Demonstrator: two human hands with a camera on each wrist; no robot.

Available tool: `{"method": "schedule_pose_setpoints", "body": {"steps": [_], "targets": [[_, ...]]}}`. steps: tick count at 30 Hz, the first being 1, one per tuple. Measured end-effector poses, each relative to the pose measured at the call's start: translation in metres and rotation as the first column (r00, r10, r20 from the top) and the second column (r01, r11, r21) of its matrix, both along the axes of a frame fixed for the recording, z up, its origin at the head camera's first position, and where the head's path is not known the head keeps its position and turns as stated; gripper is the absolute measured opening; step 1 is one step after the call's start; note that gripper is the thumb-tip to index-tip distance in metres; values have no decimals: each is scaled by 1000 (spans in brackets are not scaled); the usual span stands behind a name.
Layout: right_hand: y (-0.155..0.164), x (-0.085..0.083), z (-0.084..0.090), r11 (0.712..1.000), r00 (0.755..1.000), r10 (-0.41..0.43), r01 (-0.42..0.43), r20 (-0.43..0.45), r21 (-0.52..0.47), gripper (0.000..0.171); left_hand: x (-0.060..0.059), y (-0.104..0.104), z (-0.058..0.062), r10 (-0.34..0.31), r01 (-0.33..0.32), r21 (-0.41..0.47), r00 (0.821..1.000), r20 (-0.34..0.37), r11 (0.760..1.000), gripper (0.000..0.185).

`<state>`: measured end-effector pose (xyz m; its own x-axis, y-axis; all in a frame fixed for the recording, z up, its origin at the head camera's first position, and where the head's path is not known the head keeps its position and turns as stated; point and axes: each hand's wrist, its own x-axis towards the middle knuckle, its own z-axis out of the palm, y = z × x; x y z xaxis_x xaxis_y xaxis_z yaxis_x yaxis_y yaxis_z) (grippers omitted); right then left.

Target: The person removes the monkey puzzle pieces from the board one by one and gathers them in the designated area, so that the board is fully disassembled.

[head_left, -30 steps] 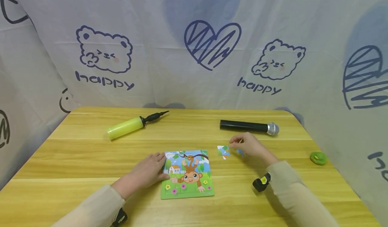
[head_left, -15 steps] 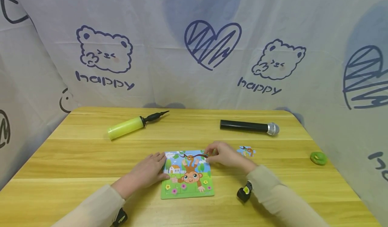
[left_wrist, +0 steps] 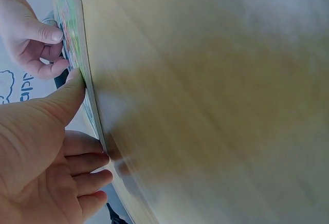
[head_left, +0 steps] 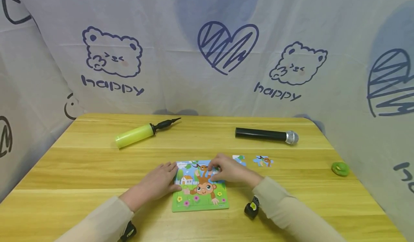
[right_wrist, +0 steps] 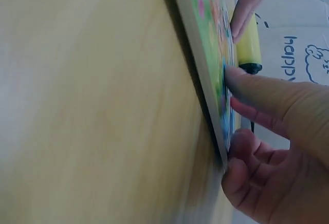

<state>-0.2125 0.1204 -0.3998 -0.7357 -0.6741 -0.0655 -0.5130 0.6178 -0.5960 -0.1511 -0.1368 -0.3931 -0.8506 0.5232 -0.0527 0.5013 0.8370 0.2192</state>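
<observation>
A square monkey jigsaw puzzle (head_left: 202, 202) lies flat on the table in front of me. My left hand (head_left: 157, 184) rests against its left edge. The left fingers are fairly straight and the thumb touches the rim, as the left wrist view shows too. Over the puzzle's upper right part, my right hand (head_left: 231, 168) pinches a small puzzle piece with bent fingers; the hand mostly covers it. In the right wrist view, the right thumb (right_wrist: 257, 88) is at the picture's surface. Two loose puzzle pieces lie right of the puzzle: a leafy one (head_left: 238, 158), partly hidden, and a brown-and-blue one (head_left: 263, 161).
A yellow hand pump (head_left: 136, 136) with a black nozzle lies at the back left. A black microphone (head_left: 262, 134) lies at the back right. A green ring-shaped object (head_left: 340, 168) sits near the right edge. A printed white cloth (head_left: 174, 73) hangs behind the table.
My right hand has moved left from beside the loose pieces onto the puzzle's upper right part, uncovering both loose pieces. The left hand has stayed at the puzzle's left edge.
</observation>
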Motion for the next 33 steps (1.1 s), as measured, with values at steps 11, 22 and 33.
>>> {"method": "schedule_pose_setpoints", "body": {"steps": [11, 22, 33], "targets": [[-2, 3, 0, 998, 997, -46, 49, 66, -41, 15, -1, 1, 0, 7, -7, -11, 1000, 2, 1000, 70], [-3, 2, -2, 995, 995, -96, 97, 22, -12, 49, 0, 2, 1, 8, -8, -10, 1000, 4, 1000, 69], [-1, 1, -3, 994, 996, -88, 89, 18, -58, 47, -1, 2, 0, 15, -15, -8, 1000, 10, 1000, 70]]}}
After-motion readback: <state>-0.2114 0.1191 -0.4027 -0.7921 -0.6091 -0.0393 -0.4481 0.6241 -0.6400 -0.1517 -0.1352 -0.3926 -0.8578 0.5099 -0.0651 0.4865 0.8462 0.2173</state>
